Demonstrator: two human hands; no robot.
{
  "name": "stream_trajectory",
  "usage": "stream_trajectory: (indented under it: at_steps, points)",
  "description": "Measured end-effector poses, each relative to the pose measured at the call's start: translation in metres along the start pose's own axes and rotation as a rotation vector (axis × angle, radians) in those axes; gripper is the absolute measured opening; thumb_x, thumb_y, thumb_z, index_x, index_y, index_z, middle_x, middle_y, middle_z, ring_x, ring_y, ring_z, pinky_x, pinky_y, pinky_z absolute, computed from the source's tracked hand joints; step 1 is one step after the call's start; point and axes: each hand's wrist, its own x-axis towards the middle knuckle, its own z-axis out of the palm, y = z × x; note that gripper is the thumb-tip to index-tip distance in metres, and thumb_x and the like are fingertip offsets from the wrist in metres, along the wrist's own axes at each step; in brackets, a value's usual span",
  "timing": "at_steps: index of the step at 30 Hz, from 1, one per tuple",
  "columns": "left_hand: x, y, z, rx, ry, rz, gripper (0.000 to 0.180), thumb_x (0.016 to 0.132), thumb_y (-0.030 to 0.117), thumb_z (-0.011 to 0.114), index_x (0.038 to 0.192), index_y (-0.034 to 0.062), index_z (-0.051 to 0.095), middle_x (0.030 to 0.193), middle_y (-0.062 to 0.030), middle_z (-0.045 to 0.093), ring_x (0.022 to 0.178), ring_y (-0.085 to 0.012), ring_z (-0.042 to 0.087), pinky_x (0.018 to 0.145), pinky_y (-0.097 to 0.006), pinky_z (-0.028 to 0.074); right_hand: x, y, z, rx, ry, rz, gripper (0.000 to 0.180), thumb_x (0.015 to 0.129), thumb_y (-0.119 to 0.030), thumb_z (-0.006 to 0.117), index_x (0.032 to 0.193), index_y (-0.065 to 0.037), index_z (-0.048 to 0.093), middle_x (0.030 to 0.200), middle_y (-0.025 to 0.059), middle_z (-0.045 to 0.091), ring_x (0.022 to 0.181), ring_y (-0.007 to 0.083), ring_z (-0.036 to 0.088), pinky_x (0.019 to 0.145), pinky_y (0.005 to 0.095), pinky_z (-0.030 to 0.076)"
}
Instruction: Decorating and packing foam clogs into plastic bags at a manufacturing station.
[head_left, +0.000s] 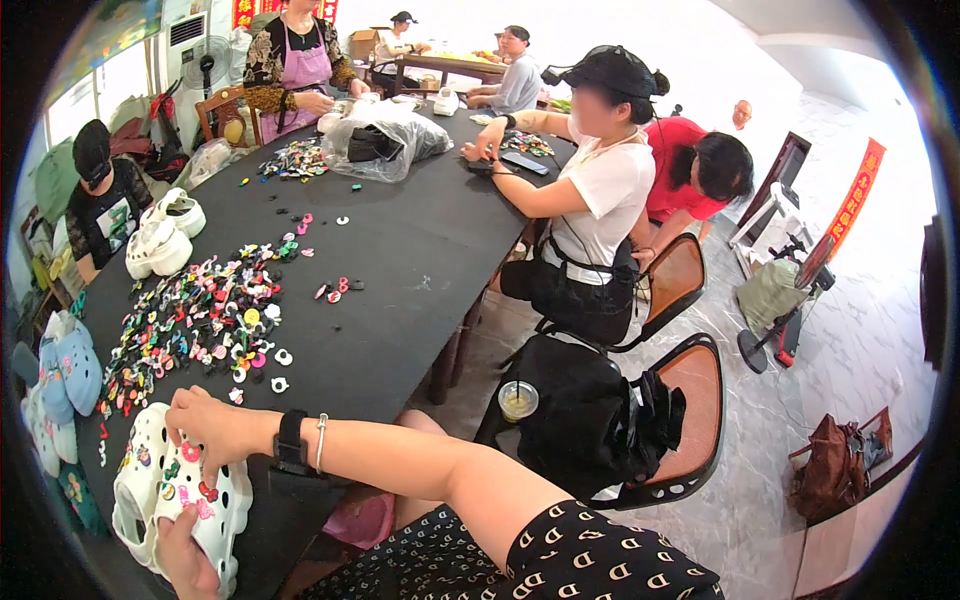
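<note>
Here the right hand point(205, 425) reaches across the body from the lower right, its forearm stretched level over the black table point(420, 250) with a black watch and a thin bangle at the wrist. The hand is bent down at the wrist, palm toward the white clog point(150, 490), and its fingertips point(180, 440) press on a pink charm point(190, 452) seated in the top of the shoe; the fingers are pinched together on that charm rather than spread. The left hand point(185, 560) comes up from the bottom edge beneath the clog and wraps its lower side, thumb and fingers curled around the shoe to steady it, so it is closed on the clog. The clog lies at the near left corner of the table, directly under the right fingertips and above the left palm, with several small charms already dotted over its holes. Just beyond the right knuckles, farther up the table, spreads a heap of coloured charms point(200, 315), and past it stands a pair of white clogs point(160, 240).
</note>
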Motion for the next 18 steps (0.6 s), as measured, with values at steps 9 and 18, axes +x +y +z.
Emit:
stream_trajectory:
  at_steps: [9,18]
  points:
    - [0.011,-0.005,0.025,-1.302,0.187,-0.551,0.045,0.087,-0.001,0.056,0.13,-0.0071,0.046,0.123,-0.0183,0.061,0.107,-0.028,0.064,0.094,-0.041,0.052,0.005,-0.005,-0.005,0.059,-0.038,0.112,0.056,0.044,-0.011,0.092,0.089,-0.009,0.06,0.106,0.0121,0.051,0.104,0.0345,0.048,0.086,0.0421,0.044]
    - [0.013,0.021,0.022,-1.358,0.245,-0.569,0.045,0.085,-0.003,0.059,0.129,-0.0067,0.048,0.122,-0.0171,0.062,0.107,-0.0258,0.064,0.094,-0.039,0.05,0.003,-0.005,0.001,0.112,0.096,0.041,0.04,0.05,-0.01,0.085,0.084,-0.006,0.066,0.105,0.0122,0.057,0.106,0.0336,0.053,0.092,0.0395,0.044]
